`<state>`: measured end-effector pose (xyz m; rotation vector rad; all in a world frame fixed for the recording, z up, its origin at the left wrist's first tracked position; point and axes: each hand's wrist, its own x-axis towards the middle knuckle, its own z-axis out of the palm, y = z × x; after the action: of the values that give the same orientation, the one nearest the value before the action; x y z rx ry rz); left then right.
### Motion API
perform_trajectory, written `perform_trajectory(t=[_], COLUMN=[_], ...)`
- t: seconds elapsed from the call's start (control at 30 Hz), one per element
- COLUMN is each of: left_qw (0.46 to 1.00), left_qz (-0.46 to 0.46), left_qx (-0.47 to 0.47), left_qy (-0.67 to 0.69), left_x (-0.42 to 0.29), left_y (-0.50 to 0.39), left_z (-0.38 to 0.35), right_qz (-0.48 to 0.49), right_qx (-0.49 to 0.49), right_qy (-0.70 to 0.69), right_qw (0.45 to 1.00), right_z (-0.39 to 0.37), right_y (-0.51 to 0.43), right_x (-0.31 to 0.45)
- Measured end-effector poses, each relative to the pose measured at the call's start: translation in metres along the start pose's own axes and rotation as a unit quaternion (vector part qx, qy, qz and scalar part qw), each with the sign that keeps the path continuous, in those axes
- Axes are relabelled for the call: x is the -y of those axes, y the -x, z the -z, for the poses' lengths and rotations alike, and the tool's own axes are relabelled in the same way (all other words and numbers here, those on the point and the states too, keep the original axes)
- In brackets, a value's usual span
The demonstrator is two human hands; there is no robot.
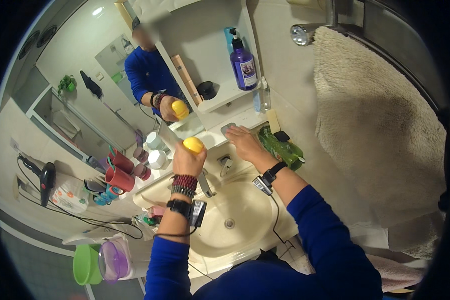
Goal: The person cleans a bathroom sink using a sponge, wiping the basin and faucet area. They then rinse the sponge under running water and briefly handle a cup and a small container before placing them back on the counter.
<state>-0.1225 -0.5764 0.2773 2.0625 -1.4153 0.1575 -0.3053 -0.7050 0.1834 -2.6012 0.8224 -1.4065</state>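
Observation:
My left hand (187, 161) is closed around a yellow rounded object (193, 144), held up in front of the mirror (97, 56). Its lower part is hidden by the fingers. My right hand (243, 144) reaches over the ledge (217, 135) under the wall cabinet, fingers stretched out. Its fingertips lie on a small flat grey piece (228, 128); whether they grip it cannot be made out. Below both hands are the chrome faucet (207, 185) and the cream washbasin (240, 225). A white hexagonal jar (158, 159) stands just left of my left hand.
Red cups (119, 179) with toothbrushes stand at the ledge's left end. A purple pump bottle (243, 65) and a black jar (207, 90) sit in the open cabinet (228, 101). Right of the basin lies a green container (285, 150). A hair dryer (47, 183) hangs left; a beige towel (375, 112) hangs right.

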Motion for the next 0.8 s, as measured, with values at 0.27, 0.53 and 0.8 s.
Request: perform_trajectory(t=[0.27,0.53,0.8], left_qw=[0.999,0.996,1.000], left_qz=[0.006,0.085,0.018], left_qx=[-0.032,-0.002,-0.007], left_qy=[-0.041,-0.003,-0.018], left_x=[0.019,0.011,-0.010], left_y=[-0.030,-0.027,0.021], left_z=[-0.040,-0.035,-0.002], right_qz=[-0.046,-0.066,-0.092], right_qx=[-0.048,-0.027,-0.013], right_qy=[0.181,0.175,0.164], right_qw=[0.981,0.982,0.982], right_z=[0.032,0.022,0.019], right_y=[-0.005,-0.001,0.001], right_x=[-0.030,-0.032,-0.033])
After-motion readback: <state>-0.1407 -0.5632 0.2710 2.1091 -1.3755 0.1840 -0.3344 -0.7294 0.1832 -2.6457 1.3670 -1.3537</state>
